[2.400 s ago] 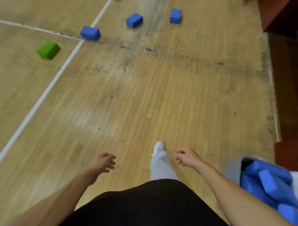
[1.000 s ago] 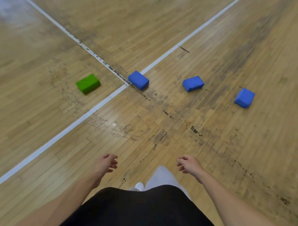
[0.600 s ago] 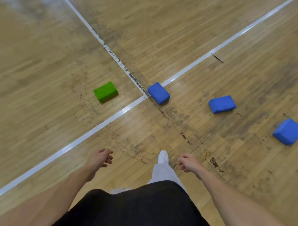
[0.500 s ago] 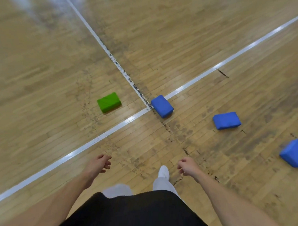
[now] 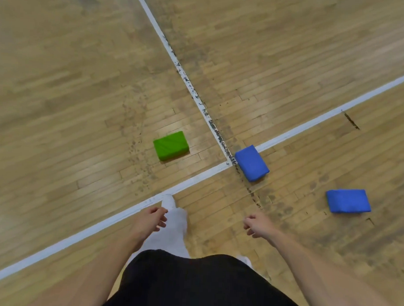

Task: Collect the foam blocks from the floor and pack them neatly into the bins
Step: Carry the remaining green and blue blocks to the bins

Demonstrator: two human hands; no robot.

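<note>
A green foam block (image 5: 171, 145) lies flat on the wooden floor ahead, slightly left of centre. One blue foam block (image 5: 251, 162) rests where two white lines cross, and a second blue foam block (image 5: 348, 201) lies further right. My left hand (image 5: 149, 221) hangs in front of me with fingers loosely curled and holds nothing. My right hand (image 5: 257, 225) is also empty, fingers loosely curled, below and between the two blue blocks. No bin is in view.
Two white painted lines (image 5: 295, 131) cross on the worn wooden gym floor near the first blue block. My white-socked foot (image 5: 168, 201) touches the nearer line. Bare floor surrounds the blocks on all sides.
I have walked towards the blocks and turned left: they sit closer and larger now. The third blue block and the bin of blue blocks have left the view. Both hands stay empty.
</note>
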